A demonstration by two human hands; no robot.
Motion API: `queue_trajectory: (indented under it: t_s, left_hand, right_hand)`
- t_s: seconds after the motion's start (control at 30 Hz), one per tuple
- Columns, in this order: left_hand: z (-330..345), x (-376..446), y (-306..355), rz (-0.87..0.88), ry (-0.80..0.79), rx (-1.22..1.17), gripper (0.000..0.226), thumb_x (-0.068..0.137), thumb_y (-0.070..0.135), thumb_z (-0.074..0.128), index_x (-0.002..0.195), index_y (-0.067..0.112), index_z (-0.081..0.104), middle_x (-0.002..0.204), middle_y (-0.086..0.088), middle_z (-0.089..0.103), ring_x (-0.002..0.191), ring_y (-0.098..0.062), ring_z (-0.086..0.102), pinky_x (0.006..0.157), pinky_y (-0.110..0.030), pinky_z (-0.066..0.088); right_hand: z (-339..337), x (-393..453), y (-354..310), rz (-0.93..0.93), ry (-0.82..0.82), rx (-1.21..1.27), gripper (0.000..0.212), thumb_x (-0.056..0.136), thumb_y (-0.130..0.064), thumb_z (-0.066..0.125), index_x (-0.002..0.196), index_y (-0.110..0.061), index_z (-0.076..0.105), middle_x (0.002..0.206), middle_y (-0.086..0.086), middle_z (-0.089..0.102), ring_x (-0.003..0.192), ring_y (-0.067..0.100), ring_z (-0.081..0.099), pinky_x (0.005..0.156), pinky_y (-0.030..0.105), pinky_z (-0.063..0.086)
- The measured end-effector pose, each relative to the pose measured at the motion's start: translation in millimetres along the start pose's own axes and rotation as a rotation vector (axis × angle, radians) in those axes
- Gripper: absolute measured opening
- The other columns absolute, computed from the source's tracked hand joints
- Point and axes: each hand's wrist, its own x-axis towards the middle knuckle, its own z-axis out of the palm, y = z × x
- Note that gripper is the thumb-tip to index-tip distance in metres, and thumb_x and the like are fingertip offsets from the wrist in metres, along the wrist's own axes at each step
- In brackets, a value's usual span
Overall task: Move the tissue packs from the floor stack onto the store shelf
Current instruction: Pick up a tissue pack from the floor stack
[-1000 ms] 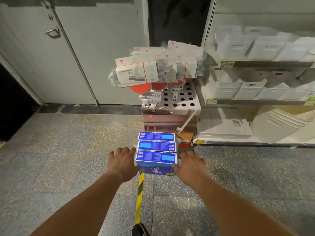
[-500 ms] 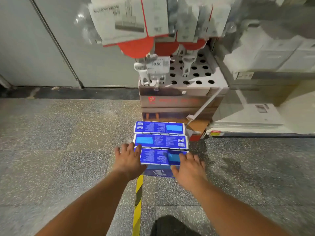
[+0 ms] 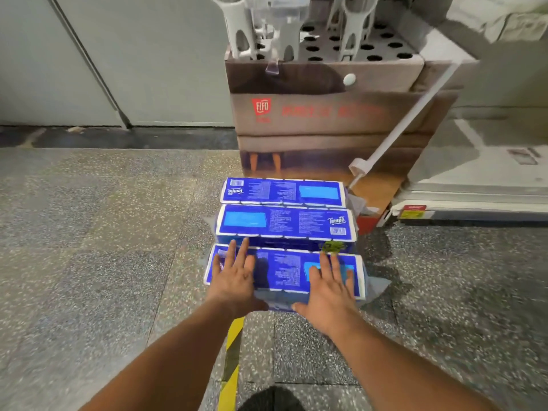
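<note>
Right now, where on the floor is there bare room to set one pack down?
Bare floor lies left of the tissue packs, up to the grey doors. Right of the packs it is crowded: cardboard display, white rod, shelf base.

this is a shop floor, seen at aisle level. a cardboard display box (image 3: 323,114) printed with a red brand logo holds white-handled goods (image 3: 240,28) upright in a punched top. blue retail tissue packs (image 3: 284,223) are stacked on the speckled stone floor (image 3: 89,232), a white bottom shelf (image 3: 474,197) carries a red and yellow price label (image 3: 412,211), and yellow-black tape (image 3: 232,351) marks the floor.
</note>
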Motion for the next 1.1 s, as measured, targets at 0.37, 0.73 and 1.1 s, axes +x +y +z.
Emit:
queue_trajectory:
  t_s: [0.37, 0.73, 1.1]
  left_hand:
    - [-2.1, 17.8, -7.3, 0.063, 0.052, 0.194, 0.117, 0.077, 0.050, 0.074, 0.158, 0.018, -0.004, 0.147, -0.007, 0.027, 0.139, -0.033, 0.022, 0.119, -0.061, 0.006]
    - [-184.8, -55.5, -34.5, 0.143, 0.076, 0.071, 0.100, 0.069, 0.051, 0.068, 0.151, 0.024, 0.017, 0.136, -0.002, 0.032, 0.131, -0.029, 0.031, 0.119, -0.059, 0.010]
    - [-601.9, -219.5, -49.8, 0.101, 0.273, 0.130, 0.114, 0.062, 0.056, 0.074, 0.156, 0.031, 0.013, 0.142, 0.001, 0.033, 0.132, -0.026, 0.030, 0.118, -0.050, 0.017]
  right_hand:
    - [-1.3, 24.2, 11.3, -0.045, -0.035, -0.253, 0.120, 0.085, -0.036, 0.077, 0.158, -0.025, -0.017, 0.167, 0.016, -0.003, 0.152, 0.038, 0.002, 0.118, 0.056, 0.017]
    - [-187.3, -31.9, -15.2, -0.148, -0.028, -0.138, 0.107, 0.077, -0.046, 0.075, 0.157, -0.033, 0.006, 0.153, 0.006, 0.028, 0.144, 0.030, 0.020, 0.120, 0.058, 0.007]
    - [-612.9, -164.0, -94.6, -0.218, 0.138, -0.163, 0.120, 0.070, -0.050, 0.081, 0.159, -0.028, 0.004, 0.159, 0.006, 0.024, 0.146, 0.031, 0.022, 0.118, 0.058, 0.016]
